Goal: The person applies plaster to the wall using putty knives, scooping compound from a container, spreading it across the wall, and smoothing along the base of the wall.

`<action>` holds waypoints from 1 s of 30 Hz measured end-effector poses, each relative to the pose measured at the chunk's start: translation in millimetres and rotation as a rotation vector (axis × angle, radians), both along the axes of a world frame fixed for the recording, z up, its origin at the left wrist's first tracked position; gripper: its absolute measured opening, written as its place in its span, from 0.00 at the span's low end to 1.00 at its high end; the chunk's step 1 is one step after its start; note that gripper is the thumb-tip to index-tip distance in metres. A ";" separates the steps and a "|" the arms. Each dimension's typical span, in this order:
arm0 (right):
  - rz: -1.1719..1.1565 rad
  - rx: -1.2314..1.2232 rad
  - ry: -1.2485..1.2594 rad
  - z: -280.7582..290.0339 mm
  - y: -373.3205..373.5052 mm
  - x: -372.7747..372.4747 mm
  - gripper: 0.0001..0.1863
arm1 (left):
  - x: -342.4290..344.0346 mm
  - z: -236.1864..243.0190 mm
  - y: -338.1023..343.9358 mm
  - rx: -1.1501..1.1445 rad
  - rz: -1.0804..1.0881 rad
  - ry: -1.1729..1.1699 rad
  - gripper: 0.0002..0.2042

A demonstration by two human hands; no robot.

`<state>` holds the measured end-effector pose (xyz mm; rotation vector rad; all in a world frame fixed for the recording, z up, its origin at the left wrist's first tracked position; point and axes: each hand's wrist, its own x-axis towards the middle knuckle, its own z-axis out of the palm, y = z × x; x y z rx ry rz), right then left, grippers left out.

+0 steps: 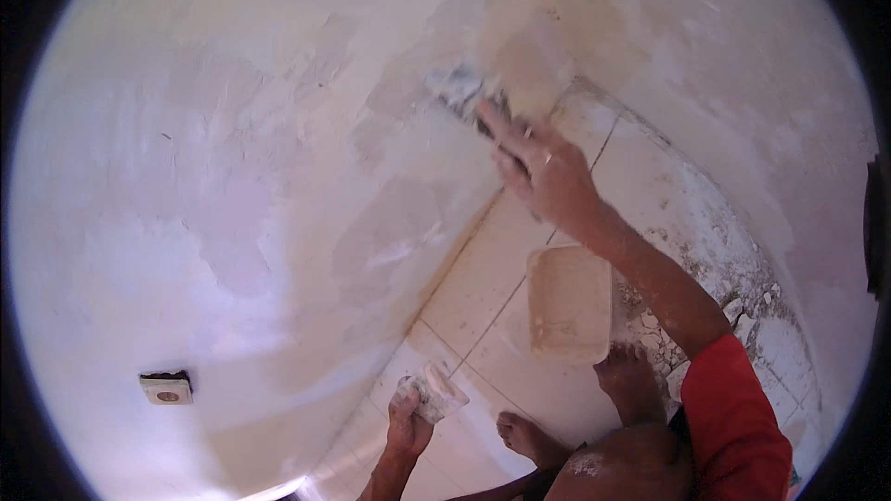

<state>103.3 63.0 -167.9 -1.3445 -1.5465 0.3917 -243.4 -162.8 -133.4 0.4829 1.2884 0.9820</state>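
Note:
Fingers of my right hand [552, 172] are wrapped round a putty knife [464, 100], smeared by motion. Its blade, loaded with whitish-grey filler, lies at the wall surface [269, 121], close to a yellowish damp stain [566, 32]. Lower down, my left hand [405, 427] grips a flat, pale, plaster-coated piece [444, 391], perhaps a second spreader; its exact kind is hard to make out. Patchy, partly smoothed filler covers the wall. Below my right forearm, a beige rectangular tub [532, 306] stands on the floor, its inside coated with residue.
White floor tiles [492, 334] meet the wall along a dirty edge. Broken plaster chunks and dust [742, 320] lie right of the tub. My bare feet [631, 376] stand close to it. A wall socket [167, 391] sits low on the left, with a dark gap above it.

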 end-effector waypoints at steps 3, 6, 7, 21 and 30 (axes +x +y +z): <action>-0.201 0.279 -0.035 5.6 34.3 19.5 0.33 | -6.4 -4.7 -3.9 -0.010 0.005 -0.020 0.18; -0.184 0.276 -0.088 4.8 57.6 23.2 0.35 | -8.5 -8.4 -6.0 -0.013 0.004 -0.018 0.18; -0.183 0.276 -0.090 -2.8 59.3 20.1 0.35 | -8.4 -8.8 -6.2 -0.013 0.005 -0.020 0.18; -0.130 0.024 0.452 37.8 43.2 21.7 0.27 | 0.7 -0.9 -2.1 -0.011 0.001 -0.017 0.14; 0.049 -0.005 0.029 25.9 -10.4 -27.3 0.30 | -11.7 -6.2 -4.6 -0.025 0.018 -0.035 0.14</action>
